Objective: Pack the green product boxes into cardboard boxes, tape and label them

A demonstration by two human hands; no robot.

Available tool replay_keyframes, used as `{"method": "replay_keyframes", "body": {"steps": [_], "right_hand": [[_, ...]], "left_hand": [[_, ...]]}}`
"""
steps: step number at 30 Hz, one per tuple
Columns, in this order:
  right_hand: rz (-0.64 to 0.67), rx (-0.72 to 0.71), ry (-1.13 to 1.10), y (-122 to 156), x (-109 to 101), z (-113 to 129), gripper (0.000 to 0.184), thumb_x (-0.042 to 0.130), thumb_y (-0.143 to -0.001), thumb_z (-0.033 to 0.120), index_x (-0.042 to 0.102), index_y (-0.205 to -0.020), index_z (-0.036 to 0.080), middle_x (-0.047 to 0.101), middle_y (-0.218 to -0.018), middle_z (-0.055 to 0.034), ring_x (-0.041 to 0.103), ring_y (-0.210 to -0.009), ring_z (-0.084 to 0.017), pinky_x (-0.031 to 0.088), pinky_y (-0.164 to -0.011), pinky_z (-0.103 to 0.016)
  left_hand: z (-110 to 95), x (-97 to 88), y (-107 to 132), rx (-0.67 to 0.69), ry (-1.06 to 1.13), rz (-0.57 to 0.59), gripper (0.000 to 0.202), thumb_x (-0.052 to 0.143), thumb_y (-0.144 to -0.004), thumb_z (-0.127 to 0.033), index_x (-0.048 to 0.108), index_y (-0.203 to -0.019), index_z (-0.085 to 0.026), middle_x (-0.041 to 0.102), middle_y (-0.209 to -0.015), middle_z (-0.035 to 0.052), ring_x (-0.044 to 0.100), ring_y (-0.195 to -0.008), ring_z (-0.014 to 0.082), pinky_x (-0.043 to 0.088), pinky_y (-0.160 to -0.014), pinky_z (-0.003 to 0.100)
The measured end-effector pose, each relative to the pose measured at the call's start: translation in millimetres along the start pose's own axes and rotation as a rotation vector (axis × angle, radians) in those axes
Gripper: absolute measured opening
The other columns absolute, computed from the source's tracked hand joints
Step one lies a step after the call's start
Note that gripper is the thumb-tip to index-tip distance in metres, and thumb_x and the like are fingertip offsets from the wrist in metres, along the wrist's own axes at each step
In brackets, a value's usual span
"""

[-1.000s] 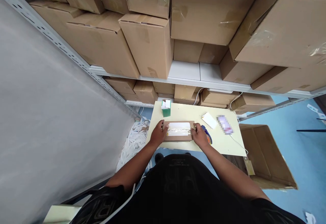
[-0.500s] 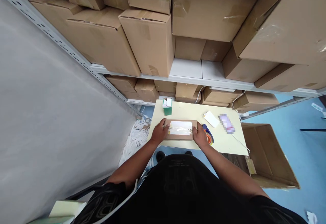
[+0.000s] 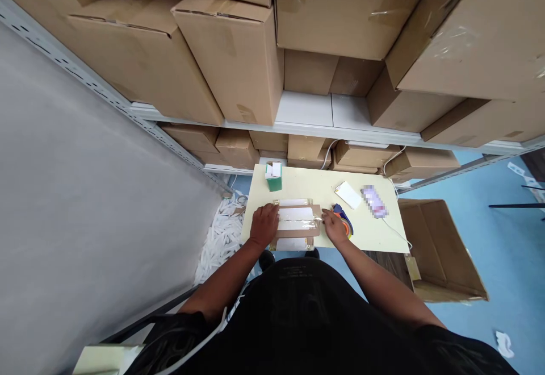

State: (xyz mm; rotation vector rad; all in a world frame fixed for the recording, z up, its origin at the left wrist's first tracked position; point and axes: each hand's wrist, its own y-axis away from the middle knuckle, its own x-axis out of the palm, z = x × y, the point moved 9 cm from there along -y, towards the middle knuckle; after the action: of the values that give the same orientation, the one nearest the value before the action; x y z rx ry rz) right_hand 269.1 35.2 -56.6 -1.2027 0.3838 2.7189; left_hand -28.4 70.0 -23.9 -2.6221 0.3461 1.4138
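Small cardboard box [image 3: 293, 233] at the table's [image 3: 310, 180] near edge, left of centre.
Hands apart, one per end: left hand [image 3: 264, 224] on the box's left end, right hand [image 3: 334, 227] at its right; firmness of grip cannot be told. Blue tape dispenser [image 3: 338, 210] just beside right hand. Green box [image 3: 275, 183] near far left corner.

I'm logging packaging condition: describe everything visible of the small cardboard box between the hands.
The brown cardboard box lies at the near edge of the table. White strips cross its top, divided lengthwise; taped white panels show along both long sides. The left hand touches its left end; the right hand is at the other, contact unclear.
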Motion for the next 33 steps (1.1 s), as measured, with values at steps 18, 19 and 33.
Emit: {"method": "replay_keyframes", "body": {"steps": [18,19,33], "right_hand": [[0.042,0.139,0.209,-16,-68,-61,0.032,0.057,-0.085,0.032,0.057,-0.115,0.021,0.068,-0.083,-0.0046,0.064,-0.073,-0.024,0.047,-0.066,-0.032],[0.009,0.063,0.184,-11,-76,-39,0.037,0.056,-0.085,0.033,0.055,-0.120,0.020,0.070,-0.091,-0.0065,0.065,-0.078,-0.025,0.050,-0.070,-0.034],[0.058,-0.808,0.509,39,7,158,0.059,0.058,-0.086,0.018,0.051,-0.144,0.013,0.060,-0.119,-0.0190,0.052,-0.110,-0.035,0.046,-0.097,-0.050]], "left_hand": [[-38,42.9,9,0.100,-0.091,0.257,0.030,0.043,-0.099,-0.017,0.069,-0.114,-0.021,0.066,-0.112,0.0143,0.065,-0.093,0.0259,0.051,-0.082,0.038],[-37,41.1,7,0.069,-0.056,0.231,0.028,0.043,-0.101,-0.022,0.070,-0.111,-0.021,0.067,-0.110,0.0138,0.065,-0.094,0.0257,0.051,-0.083,0.037],[18,39.7,1,-0.438,1.037,0.124,0.047,0.052,-0.097,-0.058,0.075,-0.099,-0.017,0.076,-0.085,0.0062,0.069,-0.071,0.0189,0.056,-0.067,0.031]]}}
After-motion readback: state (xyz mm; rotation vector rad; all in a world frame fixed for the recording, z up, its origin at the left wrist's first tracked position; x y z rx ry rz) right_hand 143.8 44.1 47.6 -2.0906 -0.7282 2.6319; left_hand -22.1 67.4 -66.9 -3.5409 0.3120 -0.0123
